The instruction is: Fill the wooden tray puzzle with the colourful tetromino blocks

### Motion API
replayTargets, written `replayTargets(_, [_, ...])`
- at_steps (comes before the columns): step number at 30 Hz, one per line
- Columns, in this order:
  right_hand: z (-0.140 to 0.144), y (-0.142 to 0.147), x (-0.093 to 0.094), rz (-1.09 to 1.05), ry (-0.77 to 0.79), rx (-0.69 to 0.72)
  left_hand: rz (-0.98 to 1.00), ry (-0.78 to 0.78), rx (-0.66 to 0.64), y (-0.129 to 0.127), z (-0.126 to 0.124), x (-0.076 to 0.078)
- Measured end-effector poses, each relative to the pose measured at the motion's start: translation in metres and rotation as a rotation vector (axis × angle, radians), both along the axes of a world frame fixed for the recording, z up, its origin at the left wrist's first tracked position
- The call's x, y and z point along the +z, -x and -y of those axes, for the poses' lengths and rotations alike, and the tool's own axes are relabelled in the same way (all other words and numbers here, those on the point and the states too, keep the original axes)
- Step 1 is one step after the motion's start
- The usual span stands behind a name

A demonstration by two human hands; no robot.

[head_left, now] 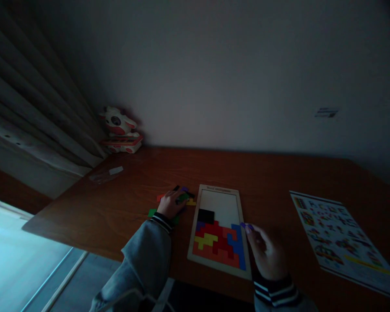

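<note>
A light wooden puzzle tray [201, 195] lies on the brown table; its near half holds fitted red, yellow, blue and purple blocks and one black block [206, 215], its far half is bare. My left hand [171, 203] rests on a pile of loose coloured blocks [186, 196] left of the tray, fingers closed around a green piece. My right hand [267, 251] sits at the tray's right edge, fingertips touching the rim by the blue blocks, holding nothing that I can see.
A printed pattern sheet [338, 236] lies at the right of the table [279, 182]. A red-and-white toy [121, 130] stands in the far left corner by the wall. A small clear bag [105, 174] lies near the left edge. Curtains hang at left.
</note>
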State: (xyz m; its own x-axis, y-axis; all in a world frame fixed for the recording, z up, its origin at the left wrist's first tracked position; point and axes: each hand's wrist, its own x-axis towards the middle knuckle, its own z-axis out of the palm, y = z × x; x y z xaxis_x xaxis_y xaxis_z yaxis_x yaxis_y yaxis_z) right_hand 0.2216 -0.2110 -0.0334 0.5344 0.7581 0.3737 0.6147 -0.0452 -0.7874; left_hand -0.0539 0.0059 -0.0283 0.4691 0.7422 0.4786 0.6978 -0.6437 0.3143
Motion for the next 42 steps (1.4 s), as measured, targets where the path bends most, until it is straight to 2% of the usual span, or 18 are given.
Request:
replayTargets(7, [0.004,-0.018,-0.012,0.084,0.113,-0.135,0.021,0.021,-0.038,0.000,0.001,0.001])
replayTargets(12, [0.002,-0.020,-0.019,0.216,0.112,-0.117,0.055,0.049,-0.053,-0.002,0.003,0.002])
replayTargets(17, [0.001,-0.019,-0.018,0.314,0.144,-0.109,0.189,0.020,-0.184,-0.006,0.013,0.010])
replayTargets(21, [-0.001,-0.015,-0.007,0.237,0.107,-0.121,0.280,-0.015,-0.345,-0.021,0.032,0.026])
replayTargets(23, [-0.007,-0.012,0.002,0.129,0.075,-0.041,0.305,-0.012,-0.480,-0.035,0.040,0.034])
replayTargets(26, [-0.027,-0.007,0.017,-0.117,0.141,0.241,0.323,0.014,-0.637,-0.058,0.048,0.041])
replayTargets(28, [-0.044,-0.003,0.025,-0.290,0.152,0.414,0.326,0.025,-0.703,-0.071,0.049,0.042])
replayTargets(31, [-0.067,0.001,0.033,-0.448,0.161,0.544,0.324,0.051,-0.723,-0.084,0.048,0.039])
replayTargets(35, [-0.082,-0.001,0.033,-0.471,0.184,0.588,0.320,0.060,-0.703,-0.089,0.045,0.030])
replayTargets(39, [-0.078,-0.013,0.018,-0.377,0.152,0.462,0.351,0.002,-0.665,-0.087,0.042,0.022])
replayTargets(42, [-0.068,-0.020,0.008,-0.236,0.139,0.393,0.300,0.029,-0.625,-0.085,0.041,0.018])
